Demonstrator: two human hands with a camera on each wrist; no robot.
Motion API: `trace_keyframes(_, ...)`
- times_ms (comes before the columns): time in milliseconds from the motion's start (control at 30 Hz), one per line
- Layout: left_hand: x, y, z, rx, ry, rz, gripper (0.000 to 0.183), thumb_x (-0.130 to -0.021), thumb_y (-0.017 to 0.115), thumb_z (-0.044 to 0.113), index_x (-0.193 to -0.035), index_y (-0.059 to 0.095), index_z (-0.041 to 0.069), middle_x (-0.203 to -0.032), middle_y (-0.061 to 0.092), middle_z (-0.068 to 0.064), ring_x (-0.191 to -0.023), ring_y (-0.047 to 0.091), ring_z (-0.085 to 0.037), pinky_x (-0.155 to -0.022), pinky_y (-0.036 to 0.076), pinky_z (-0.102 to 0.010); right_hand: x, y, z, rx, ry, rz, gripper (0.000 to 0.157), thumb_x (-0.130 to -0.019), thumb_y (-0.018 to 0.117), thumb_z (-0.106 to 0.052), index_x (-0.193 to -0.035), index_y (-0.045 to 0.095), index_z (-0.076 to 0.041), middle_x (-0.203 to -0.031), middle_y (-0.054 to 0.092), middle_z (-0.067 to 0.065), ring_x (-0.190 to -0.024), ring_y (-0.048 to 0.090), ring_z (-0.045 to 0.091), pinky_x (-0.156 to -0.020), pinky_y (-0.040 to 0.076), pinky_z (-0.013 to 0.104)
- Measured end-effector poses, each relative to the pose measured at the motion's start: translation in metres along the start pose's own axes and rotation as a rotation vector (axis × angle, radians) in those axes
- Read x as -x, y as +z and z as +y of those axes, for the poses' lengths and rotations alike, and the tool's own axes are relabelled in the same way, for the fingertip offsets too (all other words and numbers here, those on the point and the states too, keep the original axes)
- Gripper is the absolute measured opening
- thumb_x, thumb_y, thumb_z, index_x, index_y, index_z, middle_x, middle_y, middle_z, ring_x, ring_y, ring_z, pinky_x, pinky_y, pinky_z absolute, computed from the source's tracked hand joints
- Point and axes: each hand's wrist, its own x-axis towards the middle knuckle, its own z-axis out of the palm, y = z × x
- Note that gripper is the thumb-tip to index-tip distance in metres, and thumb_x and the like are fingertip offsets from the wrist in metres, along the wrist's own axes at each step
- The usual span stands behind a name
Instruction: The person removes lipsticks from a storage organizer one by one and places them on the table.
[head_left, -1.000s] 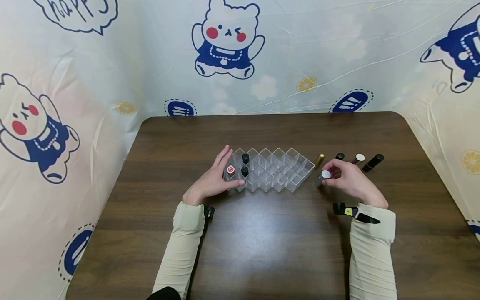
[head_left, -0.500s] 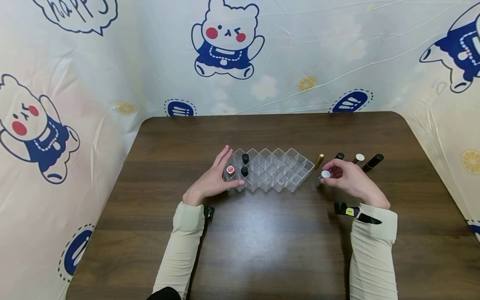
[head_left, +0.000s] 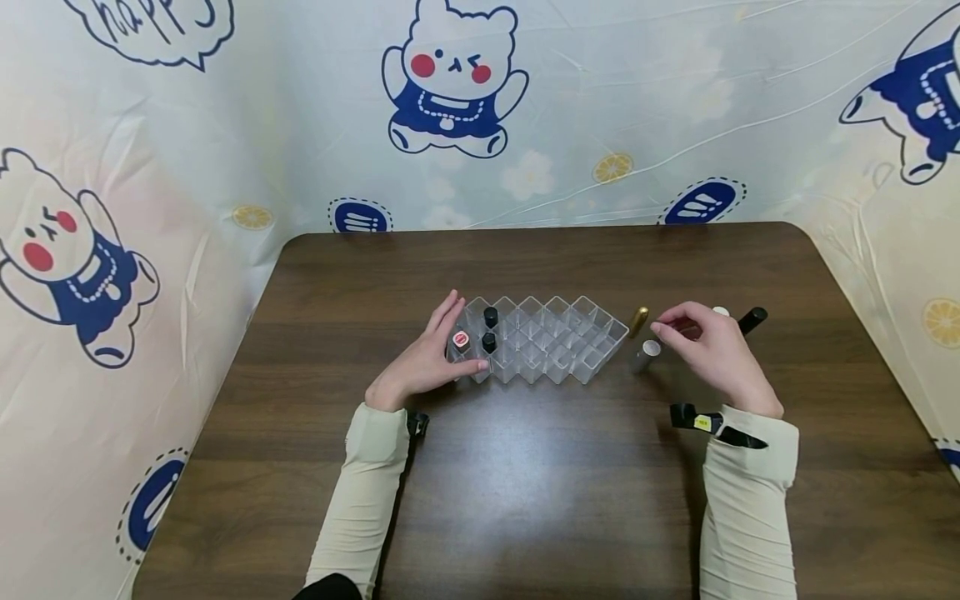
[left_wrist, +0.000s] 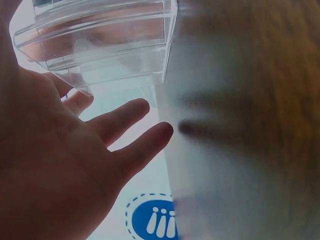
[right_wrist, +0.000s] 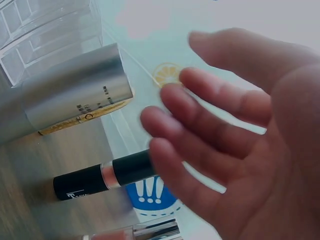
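My left hand (head_left: 420, 358) spans the left end of a clear divided lipstick organizer (head_left: 558, 346), thumb at the front and fingers at the back. In the left wrist view its fingers (left_wrist: 142, 152) stretch out beneath the organizer's clear wall. A red-topped lipstick (head_left: 461, 341) and two black-capped tubes (head_left: 490, 342) stand in the left cells. Right of the organizer, a silver lipstick tube (right_wrist: 75, 92) stands upright on the table. My right hand (head_left: 712, 354) hovers beside it, holding nothing, its fingers loosely bent and apart from the tube in the right wrist view.
A gold tube (head_left: 638, 322) stands near the organizer's right end. Behind the right hand are a white-capped tube (head_left: 721, 311) and a black tube (head_left: 752, 320). The right wrist view also shows a black tube with a peach band (right_wrist: 82, 181). A printed curtain (head_left: 300, 125) surrounds the table.
My right hand has let go of the silver tube and moved slightly up and right, now covering a black cap behind it. The left hand and organizer stay put.
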Motion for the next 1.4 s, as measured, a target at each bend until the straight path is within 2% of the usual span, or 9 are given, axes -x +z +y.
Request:
trace_keyframes(200, 0.001, 0.0, -0.001, 0.006, -0.003, 0.003, 0.1, -0.067, 0.06, 0.068, -0.139, -0.004, 0.043, -0.142, -0.017, 0.03, -0.132, 0.028, -0.018, -0.097, 0.038, -0.042, 0.0, -0.001, -0.002, -0.024, -0.057, 0.112, 0.021, -0.087, 0.056, -0.034, -0.096, 0.063, -0.015, -0.088, 0.062, 0.001, -0.073, 0.047, 0.011, -0.061, 0.039, 0.015)
trace_keyframes(433, 0.0, -0.001, -0.001, -0.001, 0.001, 0.001, 0.099, -0.068, 0.059, 0.068, -0.139, -0.005, 0.043, -0.144, -0.016, 0.027, -0.132, 0.028, -0.018, -0.097, 0.038, -0.042, -0.003, 0.006, -0.009, -0.061, -0.115, 0.146, 0.015, -0.086, 0.059, -0.029, -0.092, 0.063, -0.016, -0.085, 0.062, -0.002, -0.071, 0.05, 0.009, -0.06, 0.04, 0.012)
trace_keyframes(767, 0.0, -0.001, -0.005, -0.005, -0.01, -0.003, 0.099, -0.067, 0.057, 0.071, -0.139, -0.006, 0.044, -0.142, -0.018, 0.03, -0.133, 0.027, -0.018, -0.097, 0.038, -0.044, -0.012, 0.029, -0.031, -0.062, -0.255, 0.055, 0.011, -0.087, 0.058, -0.022, -0.094, 0.063, -0.015, -0.087, 0.062, -0.004, -0.074, 0.053, 0.009, -0.064, 0.043, 0.018)
trace_keyframes(1000, 0.0, -0.001, -0.004, -0.004, -0.004, -0.002, 0.1, -0.066, 0.057, 0.071, -0.139, -0.006, 0.044, -0.142, -0.018, 0.03, -0.133, 0.026, -0.018, -0.097, 0.038, -0.043, -0.02, 0.049, -0.054, -0.134, -0.318, -0.045, 0.013, -0.087, 0.059, -0.021, -0.096, 0.062, -0.012, -0.09, 0.06, -0.005, -0.079, 0.056, 0.008, -0.069, 0.049, 0.031)
trace_keyframes(1167, 0.0, -0.001, -0.003, 0.003, 0.007, -0.006, 0.1, -0.067, 0.057, 0.07, -0.139, -0.006, 0.044, -0.142, -0.018, 0.03, -0.133, 0.027, -0.018, -0.097, 0.038, -0.043, -0.027, 0.068, -0.071, -0.163, -0.354, -0.097, 0.014, -0.086, 0.06, -0.021, -0.096, 0.063, -0.012, -0.091, 0.059, -0.005, -0.081, 0.057, 0.012, -0.069, 0.049, 0.03)
trace_keyframes(1400, -0.001, 0.001, -0.003, 0.0, 0.004, -0.002, 0.099, -0.067, 0.057, 0.071, -0.138, -0.006, 0.044, -0.142, -0.018, 0.03, -0.133, 0.025, -0.016, -0.098, 0.037, -0.043, -0.033, 0.101, -0.097, -0.124, -0.394, -0.091, 0.017, -0.083, 0.063, -0.019, -0.096, 0.063, -0.008, -0.093, 0.061, 0.004, -0.089, 0.056, 0.02, -0.078, 0.046, 0.037)
